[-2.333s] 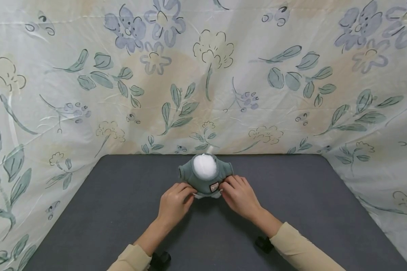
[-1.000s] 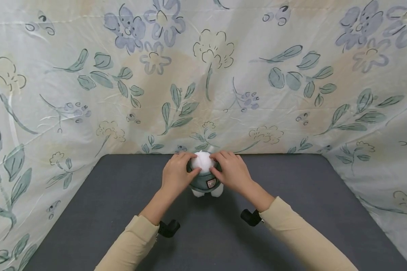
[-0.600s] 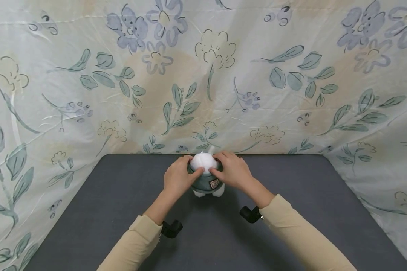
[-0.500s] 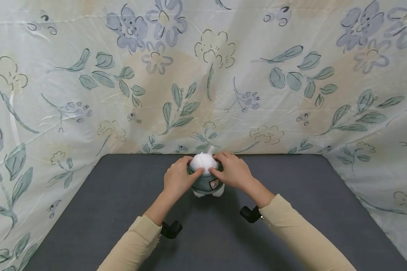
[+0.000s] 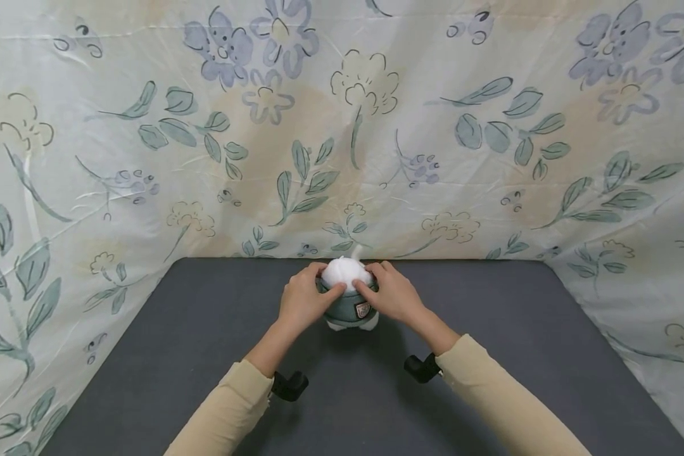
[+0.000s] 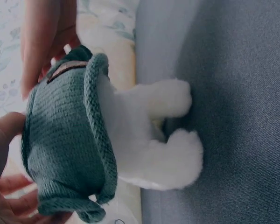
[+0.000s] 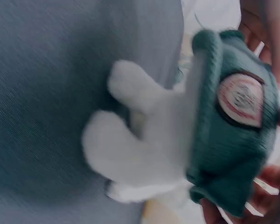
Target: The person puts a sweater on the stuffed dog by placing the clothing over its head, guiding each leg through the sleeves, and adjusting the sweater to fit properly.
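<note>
A white plush toy [image 5: 344,272] stands upright near the far table edge, dressed in a green knitted sweater [image 5: 340,308]. My left hand [image 5: 304,299] holds the sweater's neckline on the left, thumb in front and fingers behind. On the other side my right hand [image 5: 397,295] holds the neckline the same way. The wrist views show the sweater bunched high, its rolled hem leaving the white legs [image 6: 165,161] bare. A patch [image 7: 241,99] is on the sweater's front. The fingertips behind the toy are partly hidden.
The toy's feet rest on a dark grey tabletop [image 5: 342,405]. A floral cloth [image 5: 365,139] hangs behind and at both sides. Black wrist cameras sit below both wrists, the left camera [image 5: 290,386] and the right camera [image 5: 422,368].
Both hands have gone from the sweater's lower hem up to its neckline, and the white feet now show below the hem. Over the last half second the hands and toy barely move.
</note>
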A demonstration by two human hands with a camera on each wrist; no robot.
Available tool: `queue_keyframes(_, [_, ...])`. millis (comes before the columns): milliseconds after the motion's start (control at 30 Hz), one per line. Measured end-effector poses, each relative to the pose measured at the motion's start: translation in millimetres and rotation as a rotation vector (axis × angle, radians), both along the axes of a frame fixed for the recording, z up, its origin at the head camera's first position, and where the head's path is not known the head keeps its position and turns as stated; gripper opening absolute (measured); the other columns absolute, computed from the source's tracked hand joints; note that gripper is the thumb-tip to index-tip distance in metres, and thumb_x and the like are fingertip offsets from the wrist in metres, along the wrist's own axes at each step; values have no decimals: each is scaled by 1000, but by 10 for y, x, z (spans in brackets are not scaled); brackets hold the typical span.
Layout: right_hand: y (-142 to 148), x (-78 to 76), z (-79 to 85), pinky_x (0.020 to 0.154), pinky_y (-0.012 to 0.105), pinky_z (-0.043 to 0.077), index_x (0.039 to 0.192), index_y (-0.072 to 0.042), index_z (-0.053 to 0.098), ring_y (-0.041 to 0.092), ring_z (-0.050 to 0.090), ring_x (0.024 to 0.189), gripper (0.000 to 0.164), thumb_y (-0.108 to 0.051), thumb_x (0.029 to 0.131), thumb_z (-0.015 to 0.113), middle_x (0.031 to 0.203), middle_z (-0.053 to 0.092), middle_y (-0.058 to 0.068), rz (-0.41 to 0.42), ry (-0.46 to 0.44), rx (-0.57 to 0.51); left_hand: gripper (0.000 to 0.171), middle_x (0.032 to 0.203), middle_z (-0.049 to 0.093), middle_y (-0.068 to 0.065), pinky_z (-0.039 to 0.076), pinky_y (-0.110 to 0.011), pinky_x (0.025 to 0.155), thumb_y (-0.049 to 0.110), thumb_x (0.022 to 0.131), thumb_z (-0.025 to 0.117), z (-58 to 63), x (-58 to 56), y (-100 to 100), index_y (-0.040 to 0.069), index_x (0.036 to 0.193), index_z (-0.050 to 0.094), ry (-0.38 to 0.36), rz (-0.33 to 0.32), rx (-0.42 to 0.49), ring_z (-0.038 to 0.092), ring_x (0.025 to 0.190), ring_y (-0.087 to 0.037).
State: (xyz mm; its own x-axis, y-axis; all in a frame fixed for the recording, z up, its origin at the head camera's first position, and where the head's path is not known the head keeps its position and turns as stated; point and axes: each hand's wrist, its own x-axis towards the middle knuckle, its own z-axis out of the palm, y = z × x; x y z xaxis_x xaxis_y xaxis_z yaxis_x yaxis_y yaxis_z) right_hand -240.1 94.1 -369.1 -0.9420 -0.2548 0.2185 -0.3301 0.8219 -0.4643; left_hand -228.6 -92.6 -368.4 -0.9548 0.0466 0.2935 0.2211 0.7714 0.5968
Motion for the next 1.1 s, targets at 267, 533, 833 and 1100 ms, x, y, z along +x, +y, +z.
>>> queue_keyframes(267, [-17,70,-160,67,34,40,126,-6,52,20,46,81,47,-36,91,56,107,48,13,-45,-38,-265,53,109,64,-5,50,-37,70,38,76,74,-17,-31,-23,12,119,58,-19,-73,112,59,92,-21])
queue_keyframes(533, [7,73,-199,68,32,39,129,-5,50,20,44,82,50,-33,89,60,106,46,12,-41,-76,-318,56,114,61,-7,51,-39,75,28,73,78,-33,-42,-58,13,122,57,-56,-131,182,59,98,-25])
queue_keyframes(833, [5,103,-216,80,39,44,133,-6,45,24,48,96,54,-29,88,62,114,46,14,-60,-95,-366,60,115,61,-7,50,-40,79,23,70,81,-30,-51,-34,13,124,56,-48,-153,163,58,99,-26])
queue_keyframes(1100, [-84,180,-276,86,46,42,134,-8,43,31,44,110,56,-35,88,60,130,34,18,-164,-116,-497,59,117,59,-5,48,-40,82,27,71,79,-72,-67,24,14,124,56,-9,-149,182,56,102,-22])
